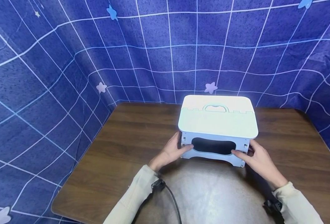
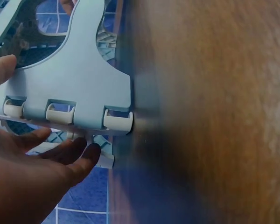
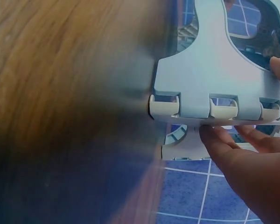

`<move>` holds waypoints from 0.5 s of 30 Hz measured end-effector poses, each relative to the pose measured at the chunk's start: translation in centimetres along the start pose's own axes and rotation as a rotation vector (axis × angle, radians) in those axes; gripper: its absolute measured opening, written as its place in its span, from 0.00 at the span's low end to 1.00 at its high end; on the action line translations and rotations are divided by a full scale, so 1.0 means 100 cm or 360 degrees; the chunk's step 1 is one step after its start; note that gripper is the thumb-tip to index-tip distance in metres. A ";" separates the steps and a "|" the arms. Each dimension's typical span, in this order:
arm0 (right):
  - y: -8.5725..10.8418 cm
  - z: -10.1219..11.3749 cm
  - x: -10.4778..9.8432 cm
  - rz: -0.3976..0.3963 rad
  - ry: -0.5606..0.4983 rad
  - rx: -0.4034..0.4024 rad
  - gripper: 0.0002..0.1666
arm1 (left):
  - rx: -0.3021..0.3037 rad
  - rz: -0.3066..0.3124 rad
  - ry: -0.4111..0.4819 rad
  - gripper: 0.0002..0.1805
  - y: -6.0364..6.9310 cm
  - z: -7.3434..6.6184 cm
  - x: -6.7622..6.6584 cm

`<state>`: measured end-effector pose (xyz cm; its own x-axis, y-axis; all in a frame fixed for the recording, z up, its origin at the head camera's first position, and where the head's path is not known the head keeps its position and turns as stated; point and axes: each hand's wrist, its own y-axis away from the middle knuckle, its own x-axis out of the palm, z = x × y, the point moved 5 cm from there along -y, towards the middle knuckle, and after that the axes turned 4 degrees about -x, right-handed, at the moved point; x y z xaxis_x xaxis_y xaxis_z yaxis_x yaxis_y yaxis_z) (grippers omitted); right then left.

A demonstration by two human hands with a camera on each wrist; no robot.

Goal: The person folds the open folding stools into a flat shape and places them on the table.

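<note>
Stool (image 1: 218, 123) held between left hand (image 1: 169, 151) and right hand (image 1: 261, 159)

Stands upright on a brown table (image 1: 120, 133), between three and four o'clock from the centre of the head view. Sits at two o'clock from the left hand and at ten o'clock from the right hand, touching both. Bears a pale hinged top (image 1: 198, 101) with a looped handle (image 1: 216, 105) across its middle, and a light-blue front panel (image 1: 188, 138) with a dark rounded opening (image 1: 214, 146).

Grips the stool's eight o'clock corner with the left hand, laying the thumb (image 1: 186, 148) on the front panel at the opening's edge and bringing the fingers (image 2: 91, 151) round to the side. Grasps the four o'clock corner with the right hand, setting the thumb at the opening's other end. Cannot tell, from either wrist view, how firmly the fingertips (image 3: 207, 133) press behind the corners. Shows, in the wrist views, cream hinge pieces (image 2: 60, 114) along both gripped edges.

Wears pale sleeves (image 1: 134, 196) on both arms, with a black device (image 1: 157, 185) at each wrist and a cable (image 1: 176, 203) running toward five o'clock from the left one. Backed, from nine o'clock round through twelve to three, by blue cloth (image 1: 181, 59) with pale grid lines and stars (image 1: 211, 88).
</note>
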<state>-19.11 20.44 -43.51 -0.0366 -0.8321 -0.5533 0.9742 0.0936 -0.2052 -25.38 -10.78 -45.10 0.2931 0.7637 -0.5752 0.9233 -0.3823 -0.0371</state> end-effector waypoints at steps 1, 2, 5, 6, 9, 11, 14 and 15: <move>0.000 0.000 0.000 -0.0005 0.0000 0.0003 0.34 | 0.0005 0.0000 0.0002 0.46 -0.001 0.000 0.001; 0.000 0.000 0.000 -0.0008 0.0001 0.0006 0.35 | 0.0009 -0.0001 0.0013 0.46 -0.001 0.000 0.001; -0.001 0.000 -0.001 -0.0010 0.0037 0.0022 0.33 | 0.0016 -0.0035 0.0011 0.45 -0.002 0.001 0.001; 0.000 0.000 -0.001 -0.0004 0.0053 0.0031 0.32 | 0.0015 -0.0045 0.0012 0.45 -0.002 0.001 0.001; 0.000 -0.001 -0.001 0.0006 0.0093 0.0054 0.32 | 0.0002 -0.0070 0.0027 0.44 -0.002 0.001 0.000; 0.000 -0.002 0.000 0.0021 0.0087 0.0066 0.33 | -0.0012 -0.0071 0.0041 0.44 -0.001 0.002 0.000; 0.000 -0.003 0.000 0.0033 0.0042 0.0072 0.35 | -0.0030 -0.0065 0.0053 0.45 -0.001 0.001 0.000; 0.000 -0.003 0.000 0.0040 0.0027 0.0076 0.35 | -0.0034 -0.0060 0.0054 0.46 -0.001 0.001 0.000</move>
<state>-19.18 20.61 -43.79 -0.0154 -0.8206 -0.5713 0.9844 0.0877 -0.1525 -25.52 -10.75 -45.18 0.2656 0.7946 -0.5459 0.9389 -0.3417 -0.0407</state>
